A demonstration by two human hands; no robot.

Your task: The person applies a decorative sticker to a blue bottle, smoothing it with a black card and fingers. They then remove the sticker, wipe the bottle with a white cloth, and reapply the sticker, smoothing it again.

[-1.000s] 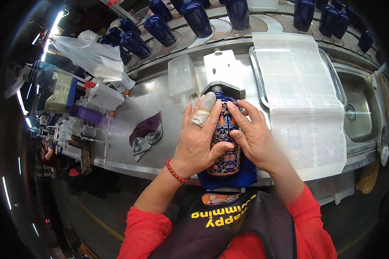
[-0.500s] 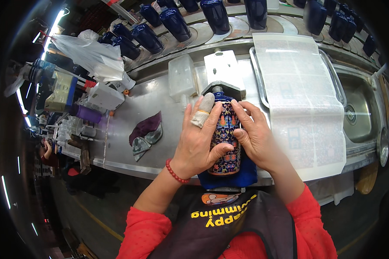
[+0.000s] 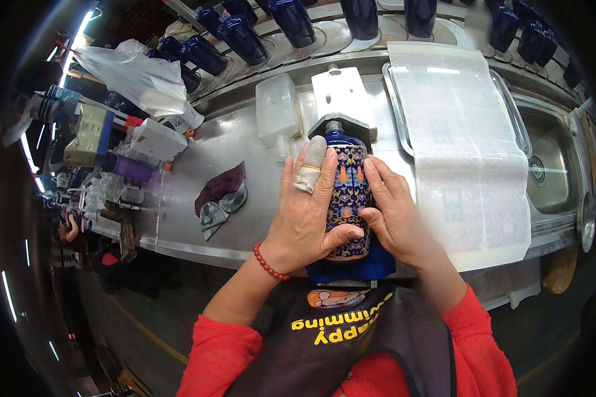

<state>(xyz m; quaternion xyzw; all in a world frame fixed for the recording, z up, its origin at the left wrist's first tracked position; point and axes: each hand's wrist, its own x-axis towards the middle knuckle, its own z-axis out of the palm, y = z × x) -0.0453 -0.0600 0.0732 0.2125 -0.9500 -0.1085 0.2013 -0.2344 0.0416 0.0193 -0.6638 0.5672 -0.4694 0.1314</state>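
Left hand (image 3: 298, 215) lies spread against bottle (image 3: 348, 192); right hand (image 3: 400, 221), loosely curved, flanks it; its contact is unclear.

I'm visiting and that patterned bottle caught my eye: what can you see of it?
The bottle looks glossy and dark blue, perhaps glass or glazed ceramic, with sloping shoulders and a narrow greyish neck. A dense, multicoloured ornamental pattern covers its visible face below the shoulders. It lies down, neck pointing away from the person at a dark bracket, lower end by a blue cloth. The left hand lies along its left edge, thumb over the pattern; the right hand flanks its right edge.
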